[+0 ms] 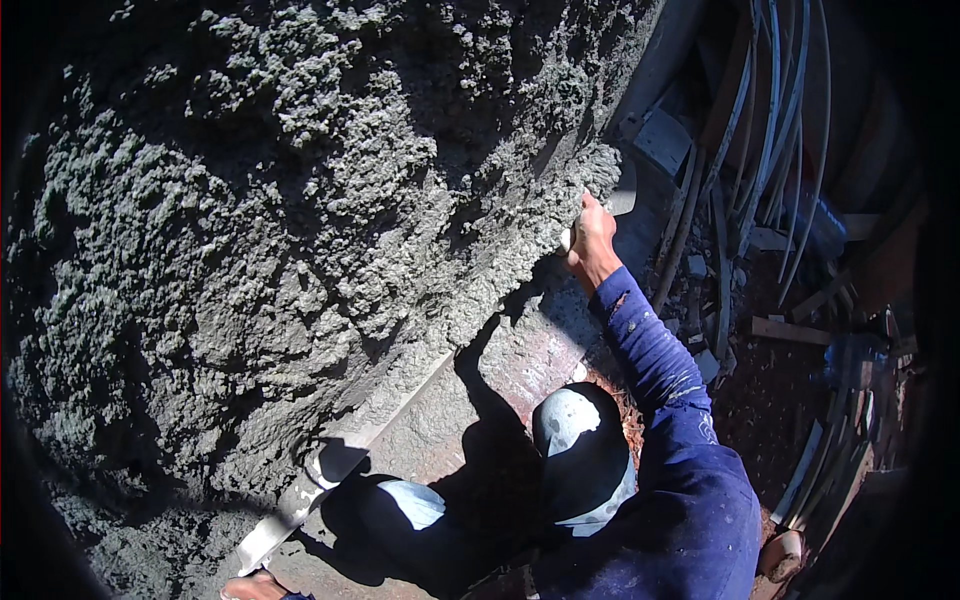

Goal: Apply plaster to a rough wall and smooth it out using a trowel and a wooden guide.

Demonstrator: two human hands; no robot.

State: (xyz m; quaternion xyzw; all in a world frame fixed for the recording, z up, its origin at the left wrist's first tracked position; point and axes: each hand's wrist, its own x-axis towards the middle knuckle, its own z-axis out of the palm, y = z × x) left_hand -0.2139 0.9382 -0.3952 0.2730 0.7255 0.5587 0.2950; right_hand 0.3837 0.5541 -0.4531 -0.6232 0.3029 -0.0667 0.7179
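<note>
A long, pale metal straightedge [340, 458] lies aslant along the foot of a rough wall of wet grey mortar [290, 230]. My right hand [594, 240] is closed round the bar near its far end, thumb on the upper side. Thick mortar [520, 260] is heaped along the far half of the bar and hides much of it. At the lower edge of the picture, my left hand [255, 586] is closed on the near end, only partly in view. White smears mark the bar between shadow and sun near that end.
My knees [568, 420] in pale trousers are close to the bar. To the right are bent strips [765, 120], loose planks [790, 331], rubble and a clear plastic bottle [855, 355] on reddish ground. Mortar-streaked floor [440, 420] runs below the bar.
</note>
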